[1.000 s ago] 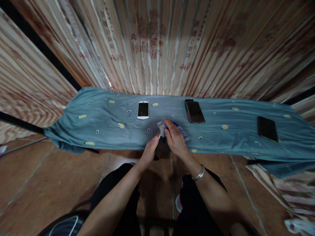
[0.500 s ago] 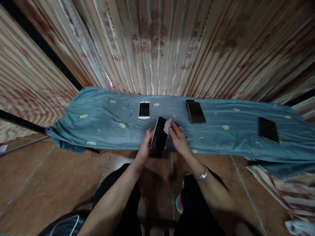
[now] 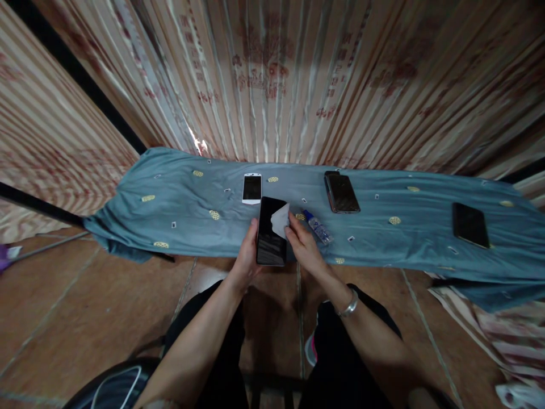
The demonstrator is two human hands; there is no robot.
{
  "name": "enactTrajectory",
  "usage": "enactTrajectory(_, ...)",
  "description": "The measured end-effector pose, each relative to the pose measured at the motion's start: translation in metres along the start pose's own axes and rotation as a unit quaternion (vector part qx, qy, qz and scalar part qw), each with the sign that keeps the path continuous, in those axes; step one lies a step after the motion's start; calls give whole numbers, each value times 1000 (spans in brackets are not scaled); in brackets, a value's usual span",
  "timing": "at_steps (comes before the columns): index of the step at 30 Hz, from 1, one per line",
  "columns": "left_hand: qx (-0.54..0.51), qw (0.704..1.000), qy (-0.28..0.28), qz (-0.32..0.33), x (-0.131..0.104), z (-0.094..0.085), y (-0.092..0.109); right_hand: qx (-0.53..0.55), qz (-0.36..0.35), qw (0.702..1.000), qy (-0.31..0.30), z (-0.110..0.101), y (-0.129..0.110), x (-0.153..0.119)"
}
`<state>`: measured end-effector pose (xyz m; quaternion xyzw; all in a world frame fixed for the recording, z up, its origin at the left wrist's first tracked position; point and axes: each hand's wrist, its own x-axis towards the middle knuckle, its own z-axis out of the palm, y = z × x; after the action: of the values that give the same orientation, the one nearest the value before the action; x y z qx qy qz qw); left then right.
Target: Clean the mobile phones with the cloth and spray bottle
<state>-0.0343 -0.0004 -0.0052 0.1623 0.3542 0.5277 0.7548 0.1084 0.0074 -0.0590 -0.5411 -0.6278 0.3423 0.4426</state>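
A large black phone (image 3: 271, 248) is gripped along its left edge by my left hand (image 3: 247, 250), its dark screen facing up. My right hand (image 3: 303, 243) pinches a small pale cloth (image 3: 280, 220), which lies over the upper right part of that screen. Just right of my right hand, a clear bottle with a blue cap (image 3: 318, 228) lies on its side. Behind the held phone is a white phone (image 3: 252, 188), flat on the blue-green cloth cover (image 3: 191, 227).
Farther right on the cover lie a dark phone on a case or wallet (image 3: 343, 193) and another dark phone (image 3: 470, 225). A striped curtain (image 3: 264, 74) hangs behind. Black poles (image 3: 80, 74) stand at the left. My knees are below the near edge.
The held phone has turned more upright in view, its screen facing me more. My right hand has moved left with the pale cloth, uncovering the bottle.
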Motion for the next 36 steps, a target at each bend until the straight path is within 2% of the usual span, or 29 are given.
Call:
enactTrajectory(5,11,999,-21,23,2,-2,2,-46,-48,997,31,4,1,-3)
enactTrajectory(8,10,999,-14,33,4,-2,4,-72,-75,994,34,3,-1,-4)
enactTrajectory(14,8,999,11,30,6,-5,10,-80,-100,992,0,4,-8,-11)
enactTrajectory(20,-3,997,42,63,9,-9,16,-78,-119,989,-27,8,-15,-21)
enactTrajectory(24,-8,996,40,80,10,-12,20,-90,-124,987,-44,9,-17,-28)
enactTrajectory(31,-26,996,42,73,13,-15,23,-123,-160,977,-75,8,-17,-36)
enactTrajectory(36,-24,998,36,44,13,-14,24,-152,-186,968,-65,3,-18,-35)
